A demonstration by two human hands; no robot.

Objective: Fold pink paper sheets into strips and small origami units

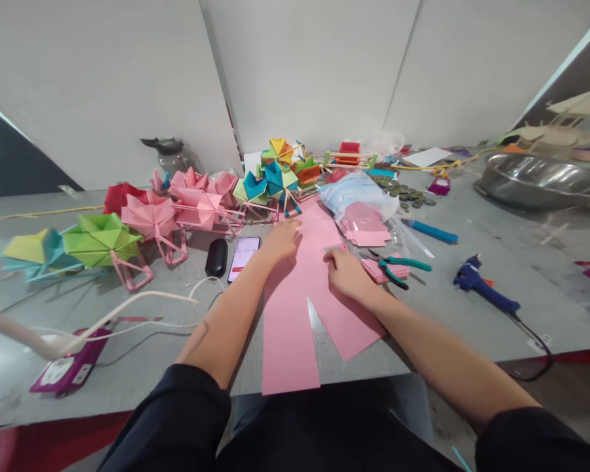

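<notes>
Two long pink paper strips [290,341] lie in front of me, meeting at the far end and spreading apart toward the table edge. My left hand [284,237] rests on the left side of the pink paper near its far end, fingers stretched forward. On the right strip lies my right hand [345,270], its fingers curled. A small pale piece with a pink tip shows just beyond those fingers; whether they grip it or the paper is hidden. Close to the right hand, green-handled pliers [388,267] lie over a stack of small pink paper pieces [398,271].
Folded-paper models in pink [150,216] and green [101,237] line the left. A phone [244,257] and black case [217,257] sit by my left arm. To the right are a blue cutter [431,231], glue gun [486,286] and metal bowl [535,180].
</notes>
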